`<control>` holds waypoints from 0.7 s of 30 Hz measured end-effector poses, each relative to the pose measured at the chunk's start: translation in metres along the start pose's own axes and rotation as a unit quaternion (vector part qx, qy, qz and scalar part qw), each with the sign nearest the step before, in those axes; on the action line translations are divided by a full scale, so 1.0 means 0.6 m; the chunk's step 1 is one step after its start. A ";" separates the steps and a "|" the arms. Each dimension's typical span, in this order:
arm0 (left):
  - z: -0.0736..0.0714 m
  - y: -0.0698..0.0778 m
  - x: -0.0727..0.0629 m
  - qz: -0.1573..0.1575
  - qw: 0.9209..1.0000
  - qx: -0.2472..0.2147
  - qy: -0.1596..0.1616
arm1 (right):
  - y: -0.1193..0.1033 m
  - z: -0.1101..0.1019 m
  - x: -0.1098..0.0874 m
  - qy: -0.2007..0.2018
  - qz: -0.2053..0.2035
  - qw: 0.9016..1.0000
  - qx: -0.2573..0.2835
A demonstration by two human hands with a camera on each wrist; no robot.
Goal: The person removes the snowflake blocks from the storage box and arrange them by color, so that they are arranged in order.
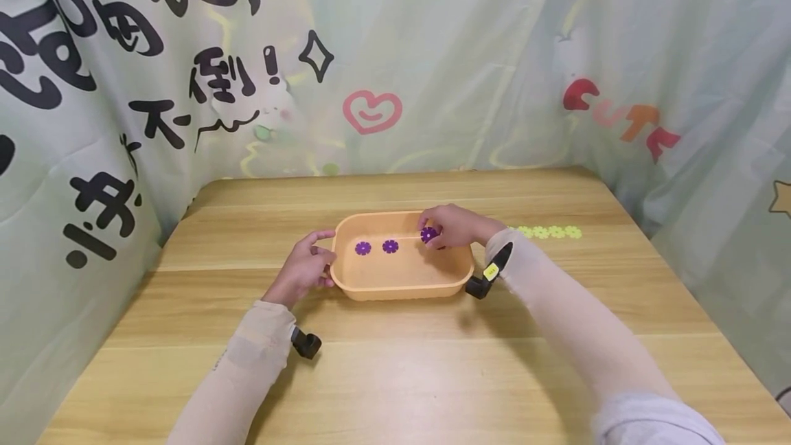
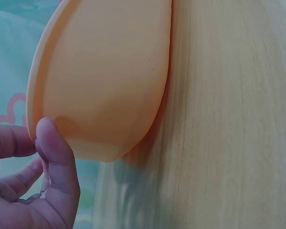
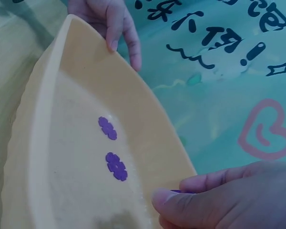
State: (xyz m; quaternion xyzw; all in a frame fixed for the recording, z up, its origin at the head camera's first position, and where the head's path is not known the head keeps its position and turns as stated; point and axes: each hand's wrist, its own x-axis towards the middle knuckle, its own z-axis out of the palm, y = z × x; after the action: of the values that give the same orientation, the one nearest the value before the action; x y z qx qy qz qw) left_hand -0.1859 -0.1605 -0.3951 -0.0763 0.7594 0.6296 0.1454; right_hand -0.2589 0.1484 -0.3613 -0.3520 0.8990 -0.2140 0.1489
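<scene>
An orange plastic basin [image 1: 404, 292] sits on the wooden table, two purple flower-shaped pieces [image 1: 363, 248] lying apart on its floor. At the basin's left end my left hand [image 1: 304, 266] holds the rim between thumb and fingers, as the left wrist view also shows. Over the right part of the basin, my right hand [image 1: 456, 226] pinches another purple flower-shaped piece [image 1: 428, 234] between thumb and fingers. Only a thin edge of that piece shows in the right wrist view. A bit of purple also peeks out below the right fingers, mostly hidden.
Several yellow-green flower-shaped pieces [image 1: 548, 232] lie in a row on the table [image 1: 395, 369] to the right of the basin, partly behind the right wrist. A printed curtain [image 1: 432, 53] hangs along the table's back and sides.
</scene>
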 end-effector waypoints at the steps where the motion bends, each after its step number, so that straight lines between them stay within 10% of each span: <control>1: 0.000 0.000 -0.001 0.001 1.000 0.000 0.000 | 0.000 -0.002 -0.004 0.001 0.001 1.000 0.004; 21: 0.001 0.001 0.001 -0.001 1.000 -0.002 0.001 | 0.067 -0.039 -0.105 0.084 0.047 0.991 0.089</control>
State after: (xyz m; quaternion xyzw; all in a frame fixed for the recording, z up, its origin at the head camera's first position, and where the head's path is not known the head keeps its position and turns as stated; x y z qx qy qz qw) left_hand -0.1863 -0.1599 -0.3950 -0.0781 0.7581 0.6310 0.1451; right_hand -0.2470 0.2252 -0.3533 -0.2751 0.9014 -0.3146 0.1136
